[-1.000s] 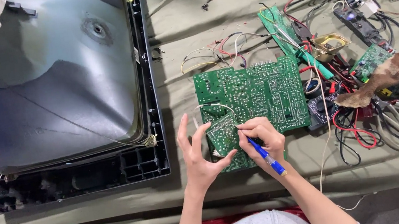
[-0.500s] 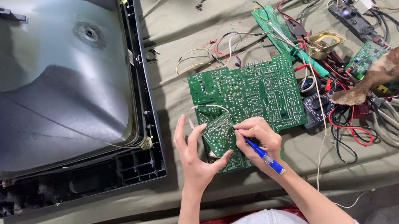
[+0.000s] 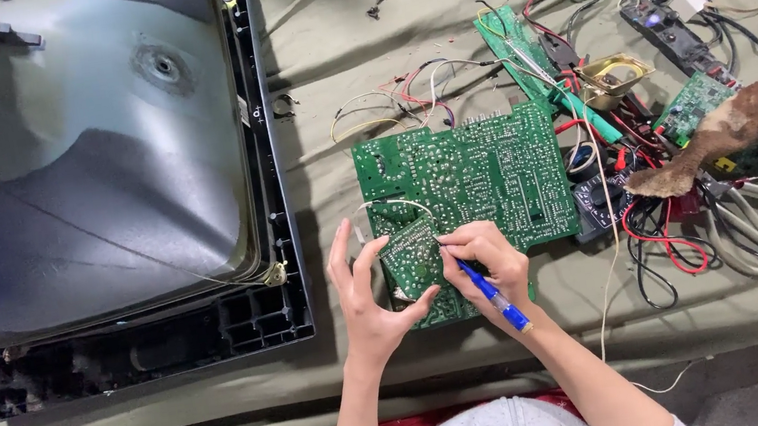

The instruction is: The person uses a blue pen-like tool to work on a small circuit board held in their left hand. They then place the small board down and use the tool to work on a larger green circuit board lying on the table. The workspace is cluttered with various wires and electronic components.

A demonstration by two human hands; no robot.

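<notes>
Probing of a small green board [image 3: 410, 256] looks to be the step in hand; the left hand [image 3: 366, 294] pinches its edges between thumb and fingers, propped on the large circuit board [image 3: 464, 181] lying on the cloth-covered table [image 3: 356, 48]; the right hand [image 3: 490, 262] is closed around a blue-handled tool [image 3: 489, 291], tip on the small board; the next touch calls for a steady hold and a fine aim.

picture tube [image 3: 87, 175] cut off left, pen [image 3: 489, 291] tip hidden

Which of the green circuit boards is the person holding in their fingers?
The small green board, held by the left hand; it overlaps the large green board. The other boards lie untouched among the wires.
</notes>
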